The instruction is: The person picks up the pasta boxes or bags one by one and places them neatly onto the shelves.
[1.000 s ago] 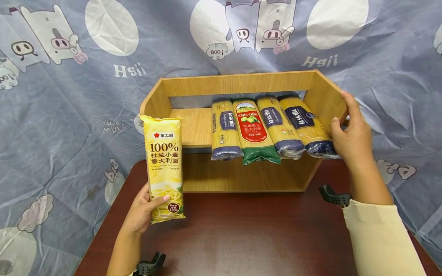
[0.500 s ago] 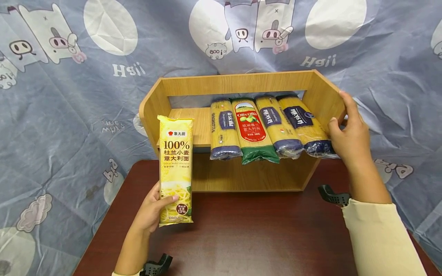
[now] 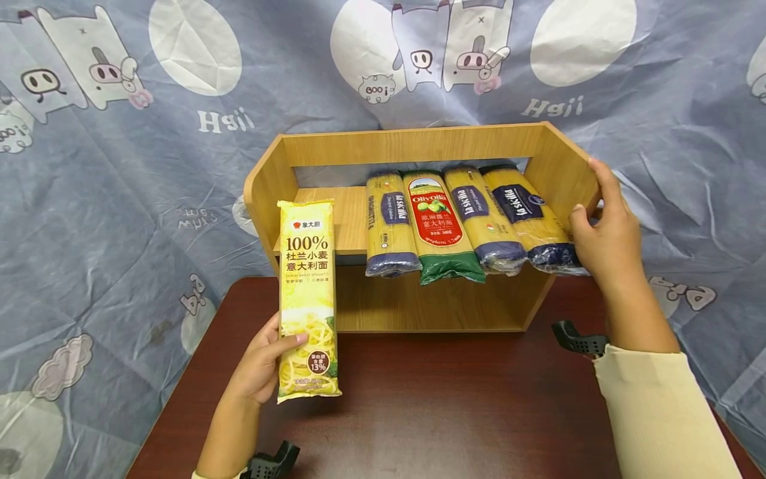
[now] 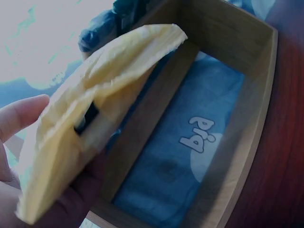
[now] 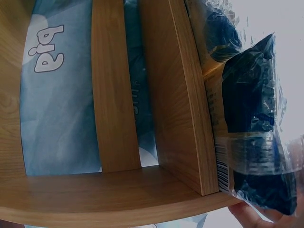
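My left hand (image 3: pixel 257 362) grips the lower part of a yellow spaghetti packet (image 3: pixel 307 286), thumb across its front. The packet stands nearly upright in front of the left side of a two-tier wooden shelf (image 3: pixel 413 146). In the left wrist view, the crimped end of the spaghetti packet (image 4: pixel 85 99) faces the camera. My right hand (image 3: pixel 610 243) holds the shelf's right side panel (image 3: pixel 565 169) by its front edge, its thumb close to the rightmost pasta packet (image 3: pixel 526 213). Only a few fingertips (image 5: pixel 247 214) of it show in the right wrist view.
On the upper tier, a purple-labelled packet (image 3: pixel 391 219), a red-and-green Olivoila packet (image 3: pixel 439 226) and another purple-labelled one (image 3: pixel 483 213) lie side by side, ends overhanging the front. Bare board (image 3: pixel 350 219) lies to their left. Below is the lower tier (image 3: pixel 431 306), on a dark red table (image 3: pixel 431 399).
My left hand has moved right with the spaghetti packet, from beside the shelf's left panel to in front of the upper tier. The packet's lower end has dropped slightly. The right hand stays put.
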The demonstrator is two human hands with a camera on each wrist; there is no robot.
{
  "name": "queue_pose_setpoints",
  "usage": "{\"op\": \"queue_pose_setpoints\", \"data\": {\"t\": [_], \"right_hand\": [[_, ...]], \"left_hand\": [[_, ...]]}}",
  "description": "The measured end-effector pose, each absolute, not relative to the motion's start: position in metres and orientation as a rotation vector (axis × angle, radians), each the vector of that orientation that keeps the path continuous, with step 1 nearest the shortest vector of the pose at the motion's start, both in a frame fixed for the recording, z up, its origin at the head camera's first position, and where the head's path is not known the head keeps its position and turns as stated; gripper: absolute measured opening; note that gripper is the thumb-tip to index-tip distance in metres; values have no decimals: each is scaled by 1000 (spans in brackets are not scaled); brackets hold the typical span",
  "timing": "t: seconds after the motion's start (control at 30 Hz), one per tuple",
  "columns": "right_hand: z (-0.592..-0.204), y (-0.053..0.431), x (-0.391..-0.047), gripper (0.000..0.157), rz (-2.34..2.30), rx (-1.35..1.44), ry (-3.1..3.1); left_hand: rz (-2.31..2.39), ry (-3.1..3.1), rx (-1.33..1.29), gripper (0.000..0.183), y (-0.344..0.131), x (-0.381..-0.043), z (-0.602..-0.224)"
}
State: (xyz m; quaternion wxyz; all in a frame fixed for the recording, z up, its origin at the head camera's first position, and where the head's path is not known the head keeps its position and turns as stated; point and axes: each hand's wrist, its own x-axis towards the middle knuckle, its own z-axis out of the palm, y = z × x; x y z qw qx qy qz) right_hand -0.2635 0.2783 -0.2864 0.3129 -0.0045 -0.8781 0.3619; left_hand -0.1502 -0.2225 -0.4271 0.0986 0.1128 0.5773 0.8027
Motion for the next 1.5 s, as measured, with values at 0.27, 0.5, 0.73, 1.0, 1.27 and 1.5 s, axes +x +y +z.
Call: {"op": "queue_pose_setpoints", "data": {"t": [0.27,0.5,0.73,1.0,1.27,1.5], "right_hand": [[-286,280,-263,68,961,-17,-2325],[-287,279,-264,67,937,-6,-2312],[-287,278,-262,67,944,-23,-2322],[-287,279,-263,67,940,-33,-2316],[-286,278,-264,67,925,-33,-2323],[-287,279,-265,67,932,-35,-2318]], "left_hand": [[2385,1670,417,48,-220,-154,-417],[2401,1648,413,45,-219,-155,-413],[2408,1624,434,44,-219,-155,-407],[2424,1570,483,40,-217,-158,-397],[2457,1568,437,32,-211,-163,-384],[2458,1578,425,29,-210,-169,-377]]}}
